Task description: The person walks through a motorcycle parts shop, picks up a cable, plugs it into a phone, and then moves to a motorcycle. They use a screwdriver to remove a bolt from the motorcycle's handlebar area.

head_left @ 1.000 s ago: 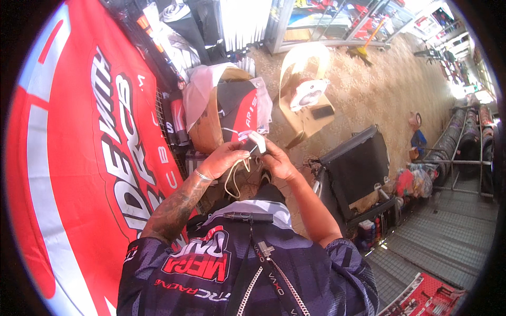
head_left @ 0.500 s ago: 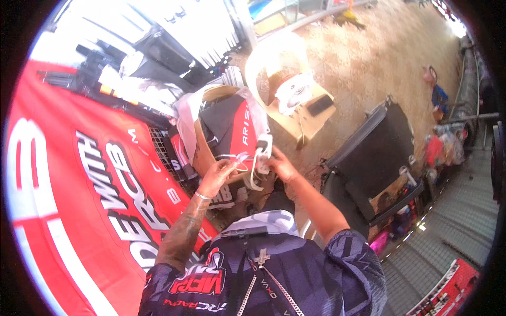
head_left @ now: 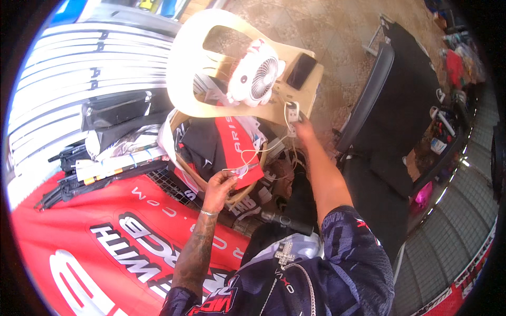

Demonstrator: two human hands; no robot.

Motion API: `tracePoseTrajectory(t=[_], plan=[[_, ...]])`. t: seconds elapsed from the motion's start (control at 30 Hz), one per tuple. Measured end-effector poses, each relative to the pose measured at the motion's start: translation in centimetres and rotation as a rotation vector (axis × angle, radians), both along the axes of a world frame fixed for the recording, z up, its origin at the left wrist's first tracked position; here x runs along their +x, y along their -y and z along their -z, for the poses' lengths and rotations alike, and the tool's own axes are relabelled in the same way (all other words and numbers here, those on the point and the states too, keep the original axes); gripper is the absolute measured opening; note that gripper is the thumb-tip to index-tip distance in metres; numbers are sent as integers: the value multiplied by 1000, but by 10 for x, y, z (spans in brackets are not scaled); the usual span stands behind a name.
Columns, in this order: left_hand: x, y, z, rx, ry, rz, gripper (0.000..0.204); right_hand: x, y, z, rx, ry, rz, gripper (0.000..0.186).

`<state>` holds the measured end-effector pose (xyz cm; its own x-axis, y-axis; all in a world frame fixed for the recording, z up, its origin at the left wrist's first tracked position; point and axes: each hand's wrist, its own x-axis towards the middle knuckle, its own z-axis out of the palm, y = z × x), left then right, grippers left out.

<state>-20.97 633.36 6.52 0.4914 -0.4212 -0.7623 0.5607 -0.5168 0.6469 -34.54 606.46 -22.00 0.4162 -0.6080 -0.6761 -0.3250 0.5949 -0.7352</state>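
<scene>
My right hand (head_left: 304, 131) is closed around a white power strip (head_left: 293, 117) beside the front edge of a cream plastic chair (head_left: 184, 73). From the strip a thin white cable (head_left: 269, 149) loops across to my left hand (head_left: 221, 188), whose thumb and fingers pinch it. A small pale piece shows by those fingertips, too blurred to name. Below the cable stands an open round bin (head_left: 198, 179) holding red and black cloth (head_left: 237, 142). On the chair seat are a white-and-pink fan (head_left: 256, 79) and a dark phone (head_left: 302, 71).
To the right stands a black reclining chair (head_left: 392, 105). A red printed banner (head_left: 68, 216) spreads at the left, with black folded stands (head_left: 60, 195) beside it. Behind these are a black bag (head_left: 116, 108) and white slatted panels (head_left: 58, 63).
The view has turned, bringing the chair and fan closer to the middle. My right hand has carried the power strip away from my left hand toward the chair, and the cable now stretches between them.
</scene>
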Motion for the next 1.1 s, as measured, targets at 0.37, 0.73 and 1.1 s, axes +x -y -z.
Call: tracePoseTrajectory(t=[0.37,0.73,1.1], plan=[[31,40,21,58,6,85,11,47,3,-27,-680,-374,22,38],[33,64,6,3,12,153,11,60,-87,-154,899,209,-141,56],[21,49,-2,-46,91,266,12,79,-69,-172,-723,104,-372,34]])
